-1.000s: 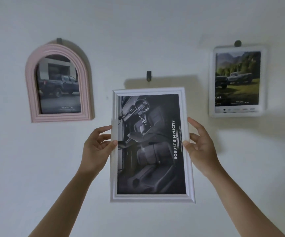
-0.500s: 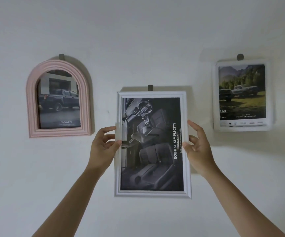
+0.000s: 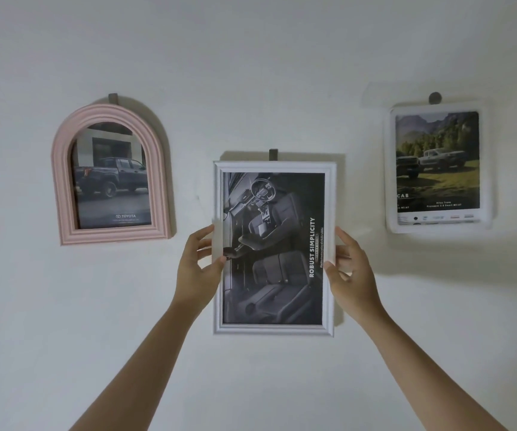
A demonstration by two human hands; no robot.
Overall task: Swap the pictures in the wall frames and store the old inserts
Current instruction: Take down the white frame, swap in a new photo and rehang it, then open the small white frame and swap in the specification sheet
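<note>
On a pale wall (image 3: 251,57), three framed truck adverts hang in a loose row as a person works at the middle one. At far left, a pink arched frame (image 3: 61,169) shows a dark pickup parked by a building and hangs from a small grey hook (image 3: 113,98), untouched. The left hand (image 3: 196,269) grips the left edge of the white rectangular frame (image 3: 274,329), thumb laid across the front moulding and fingers curled behind the rim, loosely spread. The frame, holding a black-and-white cab-interior insert (image 3: 269,244) lettered "ROBUST SIMPLICITY", sits upright against the wall with its top rail just under a second grey hook (image 3: 273,154), which pokes out above it; whether the hanger at the back has caught cannot be told. The right hand (image 3: 352,275) mirrors the grip on the opposite edge, thumb on the front and fingers wrapped behind. Holding both sides at mid-height appears meant to keep the frame level and steady at the hook. At right, a white rounded frame (image 3: 389,169) with two pickups on a grassy slope hangs from a round peg (image 3: 435,98), well apart from the hands. No loose inserts are in view.
</note>
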